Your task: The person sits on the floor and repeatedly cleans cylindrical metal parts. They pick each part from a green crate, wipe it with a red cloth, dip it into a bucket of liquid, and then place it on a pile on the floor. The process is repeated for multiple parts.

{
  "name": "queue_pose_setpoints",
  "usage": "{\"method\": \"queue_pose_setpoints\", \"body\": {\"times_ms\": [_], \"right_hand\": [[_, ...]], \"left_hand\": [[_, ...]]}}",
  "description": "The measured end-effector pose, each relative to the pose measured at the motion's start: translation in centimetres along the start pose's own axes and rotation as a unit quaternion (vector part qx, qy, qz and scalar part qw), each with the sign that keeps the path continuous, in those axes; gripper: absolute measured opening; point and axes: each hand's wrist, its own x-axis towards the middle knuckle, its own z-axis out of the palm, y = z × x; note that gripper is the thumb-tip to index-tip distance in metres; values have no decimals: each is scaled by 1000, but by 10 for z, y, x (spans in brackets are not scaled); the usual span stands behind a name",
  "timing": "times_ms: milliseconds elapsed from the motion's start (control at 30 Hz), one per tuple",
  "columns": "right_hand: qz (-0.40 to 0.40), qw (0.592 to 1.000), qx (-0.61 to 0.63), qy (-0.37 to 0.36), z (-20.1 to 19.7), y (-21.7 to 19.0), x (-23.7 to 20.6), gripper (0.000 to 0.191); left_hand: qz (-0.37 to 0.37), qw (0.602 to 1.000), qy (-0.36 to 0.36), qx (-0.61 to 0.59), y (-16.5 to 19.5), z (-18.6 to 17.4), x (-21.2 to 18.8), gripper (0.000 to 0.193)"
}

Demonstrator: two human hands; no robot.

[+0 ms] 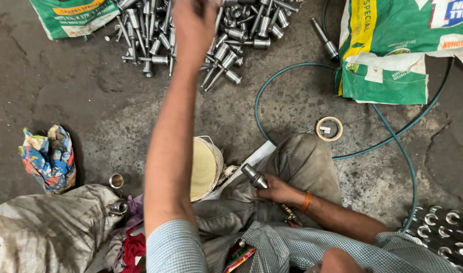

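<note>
Concrete floor (64, 91). Left hand (193, 23) reaches into steel pin pile (226, 35), grip state unclear. Right hand (278, 191) clamped on steel cylinder (253, 176): probably heavy, rigid, slick; hold mid-body.

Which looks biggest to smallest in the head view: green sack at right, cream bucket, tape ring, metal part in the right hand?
1. green sack
2. cream bucket
3. tape ring and metal part in the right hand: alike, unranked.
</note>
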Motion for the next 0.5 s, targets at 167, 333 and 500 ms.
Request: {"method": "queue_pose_setpoints", "body": {"times_ms": [167, 333, 500], "right_hand": [[-7, 1000, 17, 2, 4, -11, -6, 38], [6, 999, 41, 6, 6, -2, -9, 31], [54, 993, -77, 74, 1, -8, -17, 28]], "left_hand": [[53, 998, 31, -24, 40, -75, -34, 11], [-160, 987, 7, 1, 100, -172, -159, 12], [-141, 956, -82, 243, 180, -304, -289, 18]]}}
